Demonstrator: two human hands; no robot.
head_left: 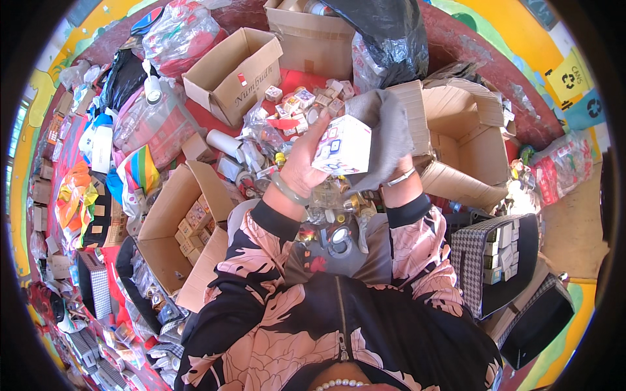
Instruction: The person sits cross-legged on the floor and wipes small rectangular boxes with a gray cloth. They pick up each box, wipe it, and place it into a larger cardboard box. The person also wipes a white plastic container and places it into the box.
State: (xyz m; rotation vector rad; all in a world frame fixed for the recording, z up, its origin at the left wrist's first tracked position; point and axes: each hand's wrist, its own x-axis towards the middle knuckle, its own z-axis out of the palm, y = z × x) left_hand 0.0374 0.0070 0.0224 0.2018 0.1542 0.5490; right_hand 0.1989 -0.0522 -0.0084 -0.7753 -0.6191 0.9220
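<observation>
My left hand (301, 159) is closed round the side of a white cube-shaped box (352, 144) with small coloured squares printed on one face. The box is raised in front of me, above the heap of goods. My right hand (400, 168) has a grey cloth (393, 124) bunched over it, against the far right side of the box. Cloth covers most of that hand's fingers. Beyond the box, several small printed boxes (303, 99) lie piled on a red sheet.
An open cardboard box (456, 114) stands to the right, another (228, 85) at the far left. Near left, a carton (156, 228) holds small boxes. A houndstooth bin (467, 260) with small boxes stands near right. Clear bottles and tape (340, 241) lie by my lap.
</observation>
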